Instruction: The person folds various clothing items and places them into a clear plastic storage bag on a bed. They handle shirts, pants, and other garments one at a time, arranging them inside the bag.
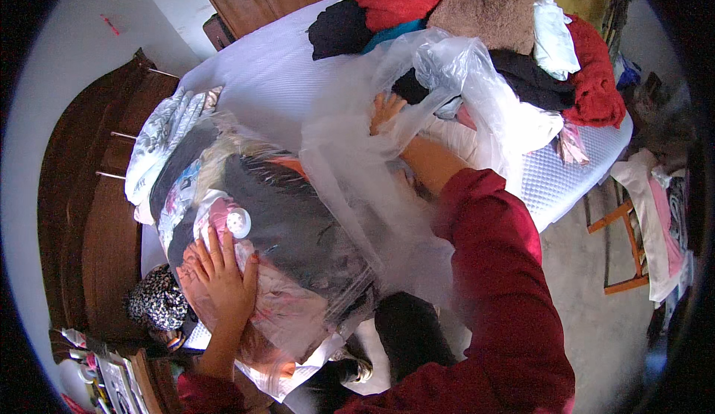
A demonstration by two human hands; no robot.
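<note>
A large clear vacuum storage bag (287, 224) packed with folded clothes lies across the near side of the bed. Dark, pink and patterned fabrics show through its film. My left hand (223, 283) lies flat on the bag with its fingers spread, just below a round white valve cap (238, 222). The loose, cloudy upper part of the plastic (350, 153) stretches to the right, bunched up and wrinkled. My right arm reaches across it, and my right hand (386, 114) is at this loose film with its fingers stretched out; the wrist is partly veiled by plastic.
Piled clothes line the bed's far side: a red garment (398, 0), a brown fleecy one (484, 13), a dark red one (596, 78). The white quilted mattress (275, 64) shows between. A wooden headboard (89, 190) stands left; a wooden-framed stool (625, 250) stands right.
</note>
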